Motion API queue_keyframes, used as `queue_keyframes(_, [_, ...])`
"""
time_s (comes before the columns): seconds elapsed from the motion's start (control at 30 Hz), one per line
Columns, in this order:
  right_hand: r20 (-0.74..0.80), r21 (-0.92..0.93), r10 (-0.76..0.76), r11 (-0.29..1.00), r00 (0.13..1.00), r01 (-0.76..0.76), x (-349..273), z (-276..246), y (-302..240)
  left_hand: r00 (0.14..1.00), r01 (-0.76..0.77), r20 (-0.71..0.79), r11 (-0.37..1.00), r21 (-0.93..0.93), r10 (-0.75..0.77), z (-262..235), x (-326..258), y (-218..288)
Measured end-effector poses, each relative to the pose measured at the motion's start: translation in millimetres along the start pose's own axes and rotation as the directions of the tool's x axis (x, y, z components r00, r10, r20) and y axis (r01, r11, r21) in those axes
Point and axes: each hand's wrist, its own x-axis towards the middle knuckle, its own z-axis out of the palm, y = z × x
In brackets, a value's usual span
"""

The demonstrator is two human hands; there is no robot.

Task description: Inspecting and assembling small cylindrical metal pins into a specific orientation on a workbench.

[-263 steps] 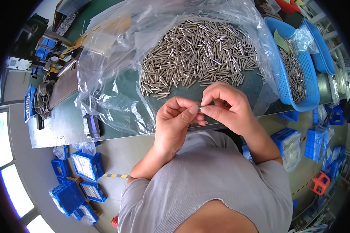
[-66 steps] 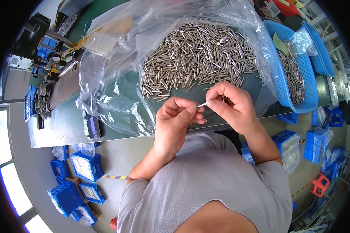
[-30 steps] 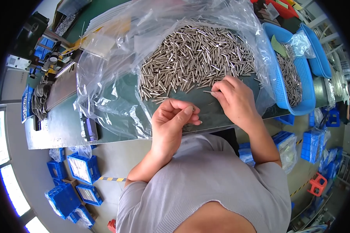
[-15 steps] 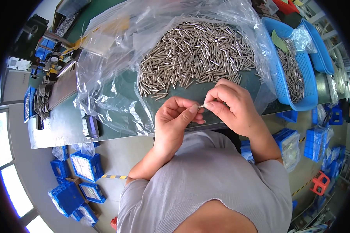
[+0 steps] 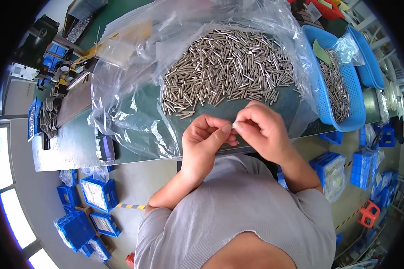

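Note:
Near the bench's front edge my left hand [image 5: 205, 140] and my right hand [image 5: 265, 131] meet at their fingertips. Between them sits a small metal pin [image 5: 233, 126], mostly covered by the fingers. Thumb and index finger of the left hand pinch it, and the right thumb and index finger close on its other end. Just beyond the hands spreads a wide heap of metal pins [image 5: 229, 67], grey and slim, lying on the green bench top [image 5: 141, 101]. Clear plastic sheeting [image 5: 121, 76] surrounds the heap on its left, far and right sides.
At the right a blue perforated basket [image 5: 357, 101] holds more pins and a green slip, with another blue basket [image 5: 372, 74] beyond it. A small machine [image 5: 63, 71] stands at the far left. Blue crates [image 5: 98, 193] and a red stool [image 5: 369, 214] are on the floor.
My fingertips have drawn closer together, so less of the pin shows. The right hand has shifted slightly left and nearer to me; the view has moved a little.

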Motion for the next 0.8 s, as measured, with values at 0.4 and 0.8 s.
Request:
queue_keyframes(0.4, [-0.019, -0.072, 0.212, 0.974, 0.977, -0.213, 27.5, -28.2, 13.6, 0.997, -0.052, -0.056, 0.998, -0.041, 0.049, -5.9, 0.5, 9.6])
queue_keyframes(0.8, [0.127, -0.644, -0.112, 0.746, 0.986, 0.168, 24.7, -13.0, 19.7, 0.997, -0.059, -0.042, 0.997, -0.042, 0.057, -11.3, 0.8, 8.9])
